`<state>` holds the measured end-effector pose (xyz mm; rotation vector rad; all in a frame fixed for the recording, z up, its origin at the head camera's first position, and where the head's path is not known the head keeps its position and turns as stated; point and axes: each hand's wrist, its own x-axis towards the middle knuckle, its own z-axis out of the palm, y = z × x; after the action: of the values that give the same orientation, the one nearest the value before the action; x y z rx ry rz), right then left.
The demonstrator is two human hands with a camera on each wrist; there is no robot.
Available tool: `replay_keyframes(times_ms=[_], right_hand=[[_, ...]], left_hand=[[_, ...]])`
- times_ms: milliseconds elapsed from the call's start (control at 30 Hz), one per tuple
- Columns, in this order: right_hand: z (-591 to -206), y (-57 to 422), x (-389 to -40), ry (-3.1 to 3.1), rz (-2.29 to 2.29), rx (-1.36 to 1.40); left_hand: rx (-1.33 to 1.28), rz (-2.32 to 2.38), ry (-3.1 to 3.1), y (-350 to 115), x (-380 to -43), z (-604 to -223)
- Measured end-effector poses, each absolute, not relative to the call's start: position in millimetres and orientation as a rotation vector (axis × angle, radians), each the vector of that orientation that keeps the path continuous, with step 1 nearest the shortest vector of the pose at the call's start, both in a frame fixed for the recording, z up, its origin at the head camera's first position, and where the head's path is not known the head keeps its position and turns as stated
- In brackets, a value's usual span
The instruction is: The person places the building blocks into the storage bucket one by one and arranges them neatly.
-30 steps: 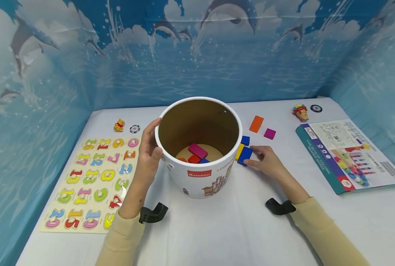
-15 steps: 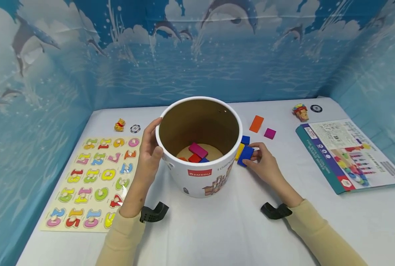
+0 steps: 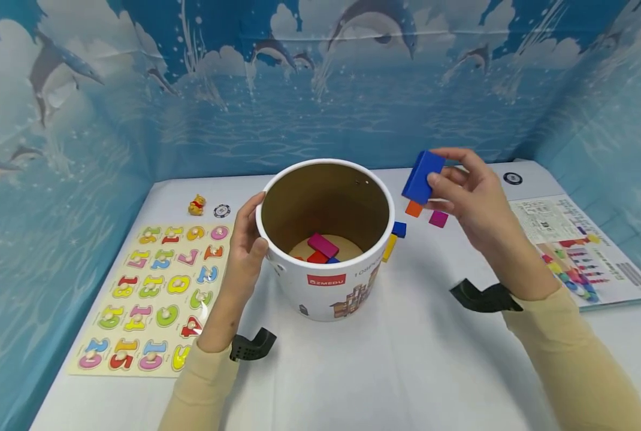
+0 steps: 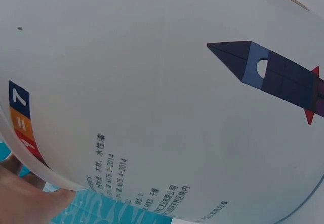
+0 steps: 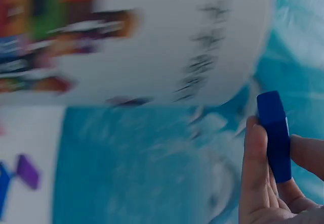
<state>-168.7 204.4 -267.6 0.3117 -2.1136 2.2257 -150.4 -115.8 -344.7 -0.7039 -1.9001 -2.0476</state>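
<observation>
A white bucket (image 3: pixel 326 302) with printed pictures stands upright on the table, several coloured blocks on its floor, among them a pink block (image 3: pixel 323 245). My left hand (image 3: pixel 243 254) holds the bucket's left side at the rim, thumb toward the front; the left wrist view shows its fingers at the rim's edge. My right hand (image 3: pixel 474 197) pinches a blue block (image 3: pixel 424 178) between thumb and fingers, raised right of the bucket. In the right wrist view this blue block (image 5: pixel 275 135) shows edge-on.
Beside the bucket lie a yellow block (image 3: pixel 389 248), another blue block (image 3: pixel 399 229), an orange block (image 3: pixel 414 209) and a purple block (image 3: pixel 438 219). A number puzzle board (image 3: pixel 156 287) lies left, a boxed set (image 3: pixel 595 251) right. A bear figurine (image 3: pixel 196 205) stands at the back left.
My right hand has lifted the blue block off the table beside the bucket and moved up and to the right. The left hand stays at the bucket's rim.
</observation>
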Motion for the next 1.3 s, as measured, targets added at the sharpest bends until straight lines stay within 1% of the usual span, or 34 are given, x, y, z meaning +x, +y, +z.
replay_keyframes(times_ms=[100,200,500,667,867,1033,1167,1300], right_hand=[[-236.6,183.0,-169.2,-2.156,2.304,0.449],[-226.0,156.5,-174.0,-2.334,2.325,0.54],[-232.7,99.9,-194.9,-2.887,2.1,0.928],[-239.1,84.2,-202.8,-3.247,1.818,1.094],[-241.1,77.1,-200.8,-3.423,1.43,1.176],[-241.8,75.0,-199.7,-3.401,1.314,1.161],[-240.1,79.2,-197.5,-3.162,1.324,1.11],[-233.0,99.7,-188.0,-2.774,1.494,0.997]], left_hand=[[-0.709,-2.05,-1.899,-116.5,-150.1,-346.3],[-0.705,-2.052,-1.899,-117.4,-149.9,-348.4],[-0.686,-2.064,-1.903,-118.1,-147.1,-347.9],[-0.691,-2.067,-1.903,-118.0,-146.0,-346.1],[-0.674,-2.047,-1.919,-118.7,-144.5,-342.9],[-0.68,-2.038,-1.924,-119.0,-144.6,-342.1],[-0.7,-2.046,-1.906,-119.0,-145.6,-342.7],[-0.719,-2.061,-1.896,-117.6,-146.2,-342.9]])
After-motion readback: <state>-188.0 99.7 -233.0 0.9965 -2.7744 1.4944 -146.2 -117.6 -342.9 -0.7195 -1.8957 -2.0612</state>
